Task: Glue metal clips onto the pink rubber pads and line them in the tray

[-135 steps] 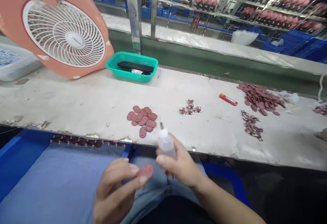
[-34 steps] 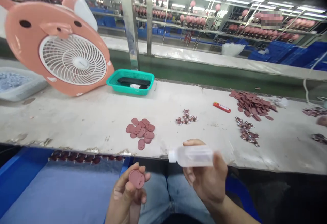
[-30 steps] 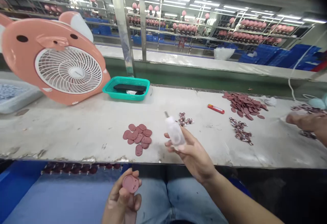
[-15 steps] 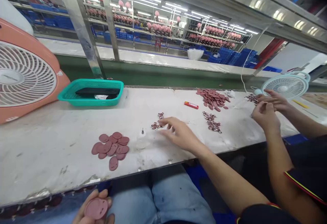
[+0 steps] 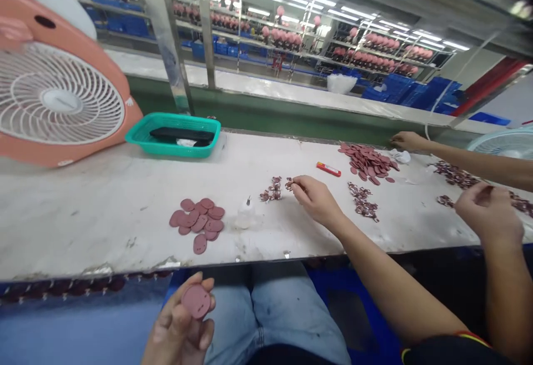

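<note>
Low over my lap, my left hand (image 5: 179, 326) is closed on one round dusty-pink disc (image 5: 195, 300) with small holes, held by its edge. My right hand (image 5: 316, 198) reaches across the white table (image 5: 104, 209) and pinches a small dark pink-and-silver piece (image 5: 290, 182) at the edge of a little heap of such pieces (image 5: 271, 190). A small clear squeeze bottle (image 5: 245, 216) with a thin nozzle stands on the table to the left of that hand, untouched. Beside the bottle lies a pile of pink discs (image 5: 199, 221).
A pink animal-faced fan (image 5: 54, 99) and a teal basket (image 5: 175, 140) stand at the back left. A red marker (image 5: 328, 168), a larger disc pile (image 5: 366, 160) and more small pieces (image 5: 363, 201) lie to the right, where another person's hands (image 5: 489, 215) work. Blue bins sit under the table.
My right hand set the squeeze bottle down on the table, then reached right to the heap of small pieces and pinched one. My left hand kept hold of the disc.
</note>
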The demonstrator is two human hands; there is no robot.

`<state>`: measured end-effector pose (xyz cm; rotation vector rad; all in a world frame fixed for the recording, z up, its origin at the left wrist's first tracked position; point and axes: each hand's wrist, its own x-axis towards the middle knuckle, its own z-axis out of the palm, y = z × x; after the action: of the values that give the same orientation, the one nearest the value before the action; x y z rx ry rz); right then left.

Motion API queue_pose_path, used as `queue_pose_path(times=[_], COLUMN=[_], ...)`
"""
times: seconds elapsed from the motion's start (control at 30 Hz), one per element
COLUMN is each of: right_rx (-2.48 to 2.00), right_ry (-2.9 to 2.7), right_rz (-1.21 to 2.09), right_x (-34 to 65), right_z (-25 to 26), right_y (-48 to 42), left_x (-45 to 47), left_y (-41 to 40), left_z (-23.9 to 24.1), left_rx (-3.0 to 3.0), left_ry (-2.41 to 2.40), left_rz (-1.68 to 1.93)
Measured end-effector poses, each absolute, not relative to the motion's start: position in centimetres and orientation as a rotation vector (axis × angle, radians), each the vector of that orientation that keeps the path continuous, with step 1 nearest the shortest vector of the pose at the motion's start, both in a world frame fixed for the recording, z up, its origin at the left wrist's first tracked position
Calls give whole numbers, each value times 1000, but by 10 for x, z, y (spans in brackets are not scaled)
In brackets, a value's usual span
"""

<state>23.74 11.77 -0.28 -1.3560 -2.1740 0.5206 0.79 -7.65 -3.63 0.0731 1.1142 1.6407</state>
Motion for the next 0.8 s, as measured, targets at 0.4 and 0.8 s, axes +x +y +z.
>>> queue_pose_path(times=[0.4, 0.8], right_rx=[-632, -531], right_ry=[-2105, -2290], right_rz=[1201, 939], right_x=[184, 182], right_z=[25, 24], right_y=[6, 4], left_x=[26, 20], left_y=[-79, -83], left_z=[-4, -11], left_rx=[113, 165], left_ry=[1138, 1111], left_rz=[1325, 1255])
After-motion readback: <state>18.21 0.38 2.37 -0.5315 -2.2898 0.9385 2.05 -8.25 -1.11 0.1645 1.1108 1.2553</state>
